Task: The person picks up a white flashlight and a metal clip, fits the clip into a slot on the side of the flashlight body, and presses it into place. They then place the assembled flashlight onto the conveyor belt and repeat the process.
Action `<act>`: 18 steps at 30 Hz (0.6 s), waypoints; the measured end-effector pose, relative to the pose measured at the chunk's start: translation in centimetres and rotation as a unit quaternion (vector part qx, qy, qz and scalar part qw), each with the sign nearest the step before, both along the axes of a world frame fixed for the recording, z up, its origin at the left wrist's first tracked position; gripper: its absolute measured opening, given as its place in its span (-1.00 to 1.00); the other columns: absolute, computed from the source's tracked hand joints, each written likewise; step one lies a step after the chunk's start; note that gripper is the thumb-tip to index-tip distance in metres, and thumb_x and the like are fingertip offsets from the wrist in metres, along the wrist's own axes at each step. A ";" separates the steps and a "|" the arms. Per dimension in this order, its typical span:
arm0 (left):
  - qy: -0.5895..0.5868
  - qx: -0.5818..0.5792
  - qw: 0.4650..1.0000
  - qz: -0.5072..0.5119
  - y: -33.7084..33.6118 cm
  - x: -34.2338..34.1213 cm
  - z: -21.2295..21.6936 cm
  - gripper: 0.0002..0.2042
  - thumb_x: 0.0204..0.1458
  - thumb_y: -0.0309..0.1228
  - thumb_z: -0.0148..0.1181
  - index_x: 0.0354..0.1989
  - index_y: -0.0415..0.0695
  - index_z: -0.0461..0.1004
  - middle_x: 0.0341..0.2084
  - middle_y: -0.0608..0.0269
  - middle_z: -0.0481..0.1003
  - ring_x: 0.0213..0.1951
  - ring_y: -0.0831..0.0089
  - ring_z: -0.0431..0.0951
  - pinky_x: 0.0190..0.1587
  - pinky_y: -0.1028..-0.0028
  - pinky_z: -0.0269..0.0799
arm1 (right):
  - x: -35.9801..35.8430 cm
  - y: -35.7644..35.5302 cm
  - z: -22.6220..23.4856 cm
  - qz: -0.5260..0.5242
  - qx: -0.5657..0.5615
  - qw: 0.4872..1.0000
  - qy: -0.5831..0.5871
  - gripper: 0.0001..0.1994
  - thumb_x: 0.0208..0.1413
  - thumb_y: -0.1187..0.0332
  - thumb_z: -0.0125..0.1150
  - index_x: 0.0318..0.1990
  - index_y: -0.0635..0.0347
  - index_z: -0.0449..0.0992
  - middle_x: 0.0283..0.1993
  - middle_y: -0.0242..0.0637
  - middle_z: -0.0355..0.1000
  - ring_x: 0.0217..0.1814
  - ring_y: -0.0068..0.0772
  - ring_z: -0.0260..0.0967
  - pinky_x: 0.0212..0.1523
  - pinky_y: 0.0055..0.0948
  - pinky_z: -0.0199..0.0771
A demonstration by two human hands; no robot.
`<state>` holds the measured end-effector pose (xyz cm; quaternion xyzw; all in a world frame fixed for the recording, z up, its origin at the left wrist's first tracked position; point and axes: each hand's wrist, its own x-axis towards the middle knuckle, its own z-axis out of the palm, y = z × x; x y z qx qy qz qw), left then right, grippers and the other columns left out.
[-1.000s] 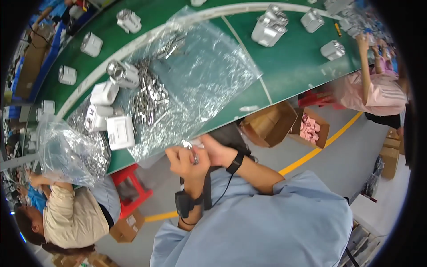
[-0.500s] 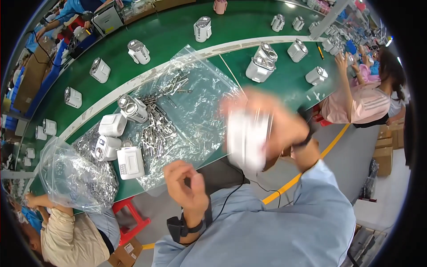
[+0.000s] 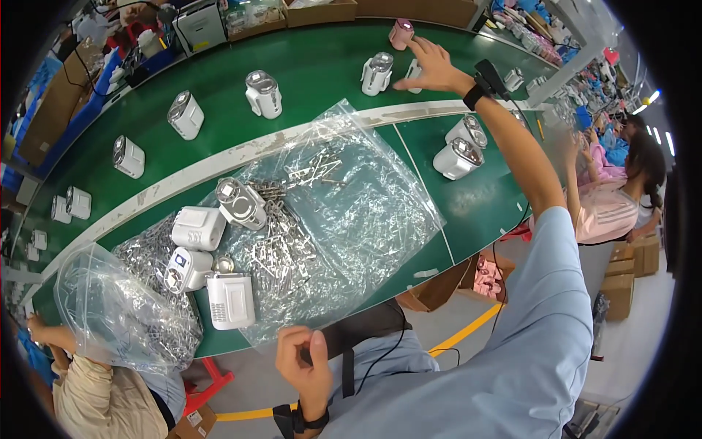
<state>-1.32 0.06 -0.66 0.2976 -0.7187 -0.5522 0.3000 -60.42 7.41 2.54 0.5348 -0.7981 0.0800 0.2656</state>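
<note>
My right hand (image 3: 436, 67) reaches across the green belt, its fingers and thumb spread on either side of a small white device (image 3: 414, 74) that stands there, partly hidden. Just left of it is another white device with a silver top (image 3: 376, 73), and behind is a pink one (image 3: 401, 34). My left hand (image 3: 303, 366) is held at the table's near edge, fingers curled in; whatever they may hold is hidden. In front of it, small flat metal parts (image 3: 281, 249) lie heaped on a clear plastic bag (image 3: 373, 227). Several white devices, among them a boxy one (image 3: 231, 301), stand beside the heap.
A bulging clear bag of metal parts (image 3: 157, 293) lies at the left. Two white devices (image 3: 459, 158) stand on the table at the right. More stand along the belt. Co-workers sit at both sides. A carton with pink pieces (image 3: 486, 278) is below the table edge.
My right hand has swung forward from near my body to the belt; the white device it carried now stands there, the fingers spread. The left hand stays curled. The view has shifted.
</note>
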 end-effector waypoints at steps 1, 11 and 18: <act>0.009 0.023 1.000 -0.016 0.2 -0.5 0.3 -0.94 0.12 -0.61 0.13 -0.30 -0.25 0.38 -0.38 0.25 0.35 -0.45 0.59 0.36 -0.39 0.62 0.29 | 1.4 -1.2 0.5 0.027 0.003 0.992 0.126 -0.26 -0.10 0.00 0.41 0.24 0.06 0.27 -0.10 -0.10 0.47 -0.03 -0.11 0.45 -0.01 -0.25 0.44; 0.115 -0.054 0.990 -0.054 -0.7 -6.5 3.3 -0.39 -0.02 -0.60 0.27 0.23 -0.20 0.15 -0.16 0.11 0.43 -0.23 0.38 0.51 -0.15 0.45 0.45 | 21.5 -2.6 8.6 0.198 0.095 0.914 -0.341 -0.55 -0.06 0.06 0.39 -0.13 0.23 0.57 -0.21 -0.14 0.53 -0.21 -0.31 0.50 -0.21 -0.39 0.50; 0.160 0.380 0.892 -0.185 -0.4 -5.5 2.5 -0.33 0.05 -0.53 0.18 0.35 -0.20 0.04 -0.04 -0.04 0.45 -0.15 0.25 0.57 -0.18 0.32 0.53 | 28.7 -3.2 3.4 0.033 0.032 0.774 -0.631 -0.62 0.06 0.12 0.39 -0.14 0.25 0.52 -0.32 -0.31 0.52 -0.32 -0.45 0.48 -0.34 -0.44 0.46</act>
